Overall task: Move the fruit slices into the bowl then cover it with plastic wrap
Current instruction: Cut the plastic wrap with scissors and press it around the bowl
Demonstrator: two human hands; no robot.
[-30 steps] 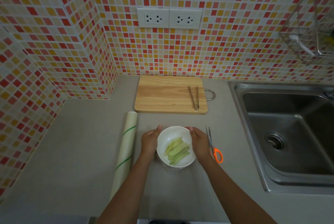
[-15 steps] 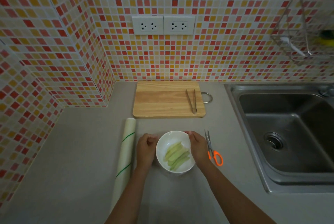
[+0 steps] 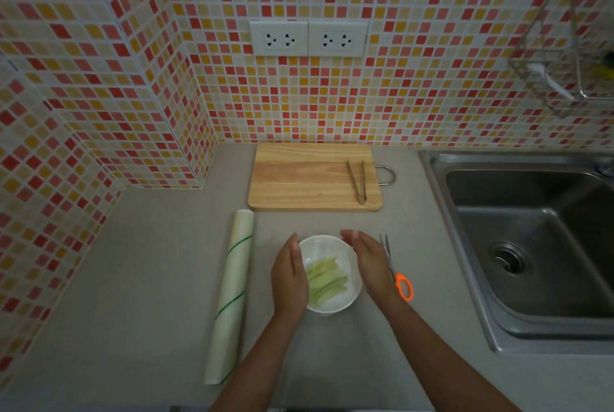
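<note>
A white bowl (image 3: 327, 247) stands on the grey counter and holds several pale green fruit slices (image 3: 324, 280). A faint clear film shows over the bowl and trails toward me on the counter as a plastic wrap sheet (image 3: 335, 362). My left hand (image 3: 288, 278) lies flat along the bowl's left side, fingers straight, covering that rim. My right hand (image 3: 367, 260) curves over the bowl's upper right rim, fingers extended. Neither hand grips anything. The roll of plastic wrap (image 3: 232, 295) lies left of the bowl.
A wooden cutting board (image 3: 309, 179) with metal tongs (image 3: 357, 185) sits behind the bowl. Orange-handled scissors (image 3: 397, 275) lie just right of my right hand. A steel sink (image 3: 531, 245) fills the right side. A wire rack (image 3: 564, 73) hangs on the tiled wall.
My fingers have uncurled from closed at the bowl's sides to flat and extended. The left hand has slid over the left rim and the right hand toward the far rim.
</note>
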